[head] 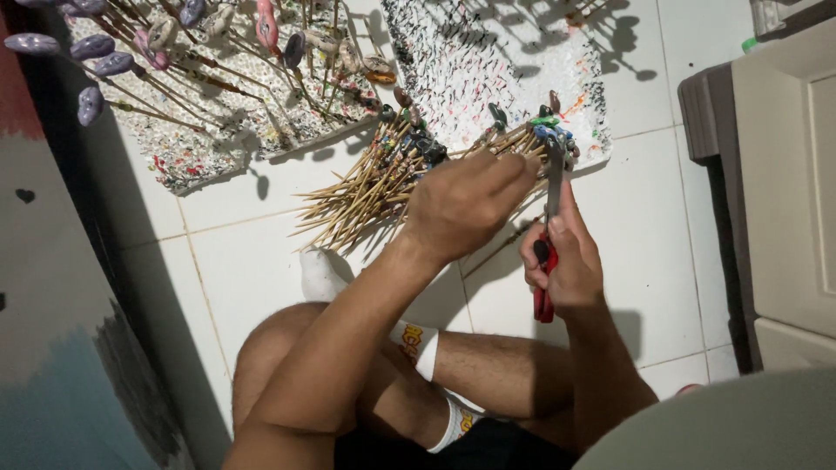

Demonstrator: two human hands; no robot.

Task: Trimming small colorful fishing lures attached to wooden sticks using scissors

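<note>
A heap of thin wooden sticks (366,187) with small painted pieces on their tips lies on the white tiled floor. My left hand (466,204) rests on the right side of the heap, fingers closed around a few sticks. My right hand (566,261) grips red-handled pliers (547,261) whose metal jaws point up toward the coloured stick tips (549,130). I sit cross-legged, with white socks (326,274) showing below the hands.
Two paint-spattered white foam boards lie ahead: the left board (200,148) holds several upright sticks with purple and pink pieces, the right board (488,52) is dotted with holes. A grey cabinet (775,174) stands at right, a painted wall (52,305) at left.
</note>
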